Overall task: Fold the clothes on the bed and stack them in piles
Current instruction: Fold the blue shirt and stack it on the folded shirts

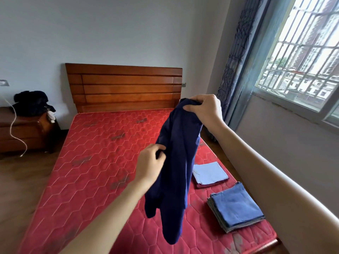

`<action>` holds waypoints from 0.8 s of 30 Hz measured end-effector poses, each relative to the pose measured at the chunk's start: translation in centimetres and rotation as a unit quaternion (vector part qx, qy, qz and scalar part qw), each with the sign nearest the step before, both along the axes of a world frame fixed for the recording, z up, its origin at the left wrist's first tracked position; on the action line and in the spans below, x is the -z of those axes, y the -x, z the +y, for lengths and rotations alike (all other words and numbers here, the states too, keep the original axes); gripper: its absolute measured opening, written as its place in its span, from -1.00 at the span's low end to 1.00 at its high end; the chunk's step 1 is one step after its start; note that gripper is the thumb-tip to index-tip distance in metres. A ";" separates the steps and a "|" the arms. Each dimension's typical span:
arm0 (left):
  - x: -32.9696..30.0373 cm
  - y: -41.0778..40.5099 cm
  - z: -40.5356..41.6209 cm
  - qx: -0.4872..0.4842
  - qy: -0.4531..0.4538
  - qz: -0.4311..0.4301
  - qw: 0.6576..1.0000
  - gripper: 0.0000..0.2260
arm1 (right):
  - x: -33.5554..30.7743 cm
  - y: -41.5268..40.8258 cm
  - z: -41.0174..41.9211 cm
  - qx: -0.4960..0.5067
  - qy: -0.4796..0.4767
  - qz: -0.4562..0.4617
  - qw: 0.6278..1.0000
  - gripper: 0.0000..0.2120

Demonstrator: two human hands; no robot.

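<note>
Navy garment (pixel 176 162) hangs in the air above the red bed (pixel 95 162), held up by both of your hands, its loose ends dangling over the near half of the mattress. Your right hand (pixel 205 109) is raised highest, arm stretched forward, with its fingers (pixel 190 108) curled over the bunched top edge and pinching it firmly. Your left hand (pixel 150 162) sits lower and to the side, wrist bent, its fingers closed on a fold of cloth at the garment's left edge. To your right on the bed lie two finished piles: a blue stack (pixel 236 208) nearest you, and a pale blue piece on a dark red one (pixel 210 174) just beyond it. To do this step well, you would likely find the seams or corners first, shake the cloth flat so no sleeve or leg stays twisted, then lay it on the open mattress before creasing it. Keep it well apart from the stacks so a swing does not topple them.
</note>
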State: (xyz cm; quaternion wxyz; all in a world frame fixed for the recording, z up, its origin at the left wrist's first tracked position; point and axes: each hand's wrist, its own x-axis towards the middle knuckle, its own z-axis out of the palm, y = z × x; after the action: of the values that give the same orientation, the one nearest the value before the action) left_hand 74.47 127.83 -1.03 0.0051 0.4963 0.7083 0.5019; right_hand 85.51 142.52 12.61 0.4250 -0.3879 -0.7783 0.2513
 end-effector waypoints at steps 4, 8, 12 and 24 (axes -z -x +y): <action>0.9 -3.7 1.9 -0.036 0.003 -0.007 0.999 -0.59 | -0.6 0.2 -0.5 -0.009 -0.003 0.003 1.000 -0.76; 1.5 -5.7 2.5 -0.095 0.026 0.045 0.994 -0.47 | -1.2 -0.2 -0.6 -0.011 -0.008 0.009 1.000 -0.79; 3.3 -5.5 2.2 -0.133 0.041 0.043 0.989 -0.62 | -1.4 -0.9 -0.2 0.001 -0.002 0.022 1.000 -0.80; 3.8 3.5 -1.9 -0.059 0.049 0.003 0.997 -0.83 | 1.6 -4.9 2.8 -0.030 0.026 -0.019 0.999 -0.82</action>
State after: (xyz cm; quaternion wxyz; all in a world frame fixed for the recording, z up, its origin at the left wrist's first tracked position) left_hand 71.02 125.96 -4.87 -0.0024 0.4542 0.7602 0.4645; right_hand 90.41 145.28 11.02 0.3925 -0.3797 -0.7908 0.2766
